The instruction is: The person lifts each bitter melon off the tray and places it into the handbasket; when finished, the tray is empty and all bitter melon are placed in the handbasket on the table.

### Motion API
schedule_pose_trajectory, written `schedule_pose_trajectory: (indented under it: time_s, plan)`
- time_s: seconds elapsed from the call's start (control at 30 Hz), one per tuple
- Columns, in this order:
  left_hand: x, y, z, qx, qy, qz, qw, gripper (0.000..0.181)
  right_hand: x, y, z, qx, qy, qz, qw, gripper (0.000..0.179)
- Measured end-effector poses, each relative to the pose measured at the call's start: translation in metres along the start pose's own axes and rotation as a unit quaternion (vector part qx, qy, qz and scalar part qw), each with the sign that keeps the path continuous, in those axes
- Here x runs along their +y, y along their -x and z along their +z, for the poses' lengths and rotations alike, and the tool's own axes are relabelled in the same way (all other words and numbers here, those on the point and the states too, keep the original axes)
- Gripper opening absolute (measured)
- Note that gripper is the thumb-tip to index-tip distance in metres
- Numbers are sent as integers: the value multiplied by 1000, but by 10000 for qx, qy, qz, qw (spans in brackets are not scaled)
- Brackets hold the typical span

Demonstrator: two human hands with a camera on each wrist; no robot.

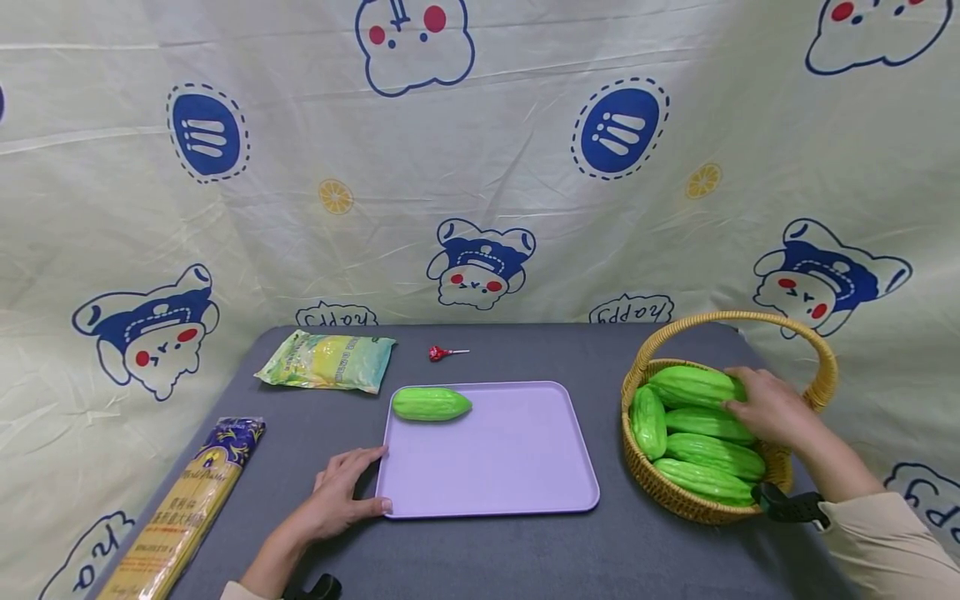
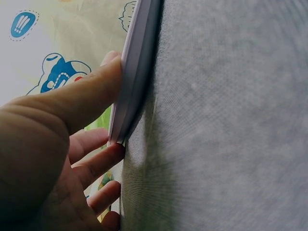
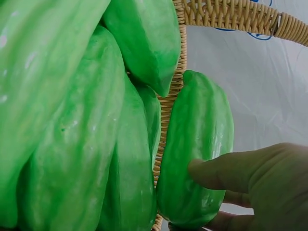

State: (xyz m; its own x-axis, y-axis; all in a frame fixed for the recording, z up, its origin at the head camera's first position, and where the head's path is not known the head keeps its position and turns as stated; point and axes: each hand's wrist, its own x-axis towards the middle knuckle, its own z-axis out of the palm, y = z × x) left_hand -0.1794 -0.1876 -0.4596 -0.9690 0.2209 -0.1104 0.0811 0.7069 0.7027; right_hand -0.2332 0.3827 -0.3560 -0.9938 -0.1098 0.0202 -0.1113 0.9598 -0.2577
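My right hand is at the wicker basket, holding the far end of the topmost green ridged gourd. In the right wrist view, its thumb lies on the near side of that gourd and the fingers pass behind it. Several more such gourds fill the basket below. My left hand touches the left edge of a lilac tray, thumb and fingers spread along the rim. A single gourd lies in the tray's far left corner.
Behind the tray sit a green-yellow plastic packet and a small red-topped item. A long pack of noodles lies at the left table edge. The basket's tall arched handle rises beside my right hand. A printed curtain hangs behind.
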Motion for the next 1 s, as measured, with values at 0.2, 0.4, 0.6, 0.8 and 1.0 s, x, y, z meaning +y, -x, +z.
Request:
schedule_pose_trajectory:
  time_s: [0.2, 0.4, 0.6, 0.8, 1.0]
  plan:
    - [0, 0, 0, 12, 0, 12, 10000, 78, 1, -2, 1, -94, 80, 57, 9999, 56]
    - [0, 0, -1, 21, 1, 58, 10000, 77, -1, -2, 2, -30, 72, 74, 9999, 58]
    - [0, 0, -2, -11, 26, 19, 10000, 78, -5, -5, 3, 130, -14, 114, 9998, 59]
    - [-1, 0, -2, -38, 26, 33, 10000, 78, -6, -10, 6, 143, -21, 159, 9998, 60]
    - [0, 0, -2, -78, 50, 14, 10000, 77, 0, -15, 10, 126, 56, 45, 9999, 57]
